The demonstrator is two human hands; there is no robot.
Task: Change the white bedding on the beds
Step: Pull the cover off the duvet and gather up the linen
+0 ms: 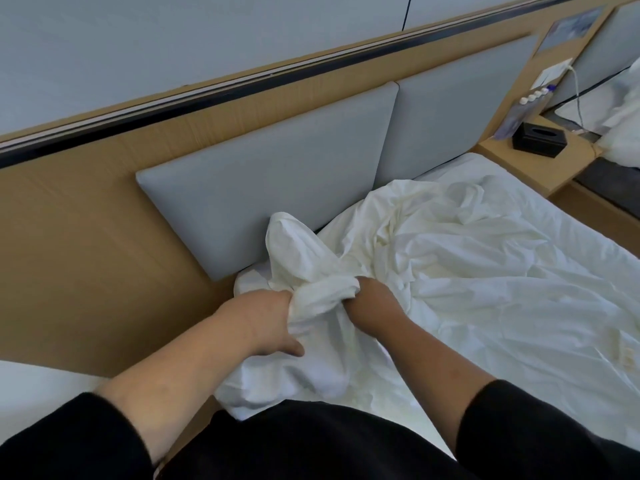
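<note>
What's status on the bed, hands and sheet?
Left hand and right hand both grip bunched white sheet at the bed's head corner. Sheet rumpled, not yet off. Nothing in the way.

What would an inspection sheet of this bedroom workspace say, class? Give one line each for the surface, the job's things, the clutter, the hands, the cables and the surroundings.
Surface: mattress shows bare white at the head end, the rest under crumpled linen.
Job's things: white sheet lies rumpled across the bed, one end bunched and lifted near the headboard.
Clutter: black tissue box on the wooden bedside shelf.
Hands: left hand and right hand both grip the bunched end of the sheet.
Cables: white cable hangs from the wall socket panel toward the shelf.
Surroundings: grey padded headboard on wooden panelling; a second bed's white bedding at far right.
</note>
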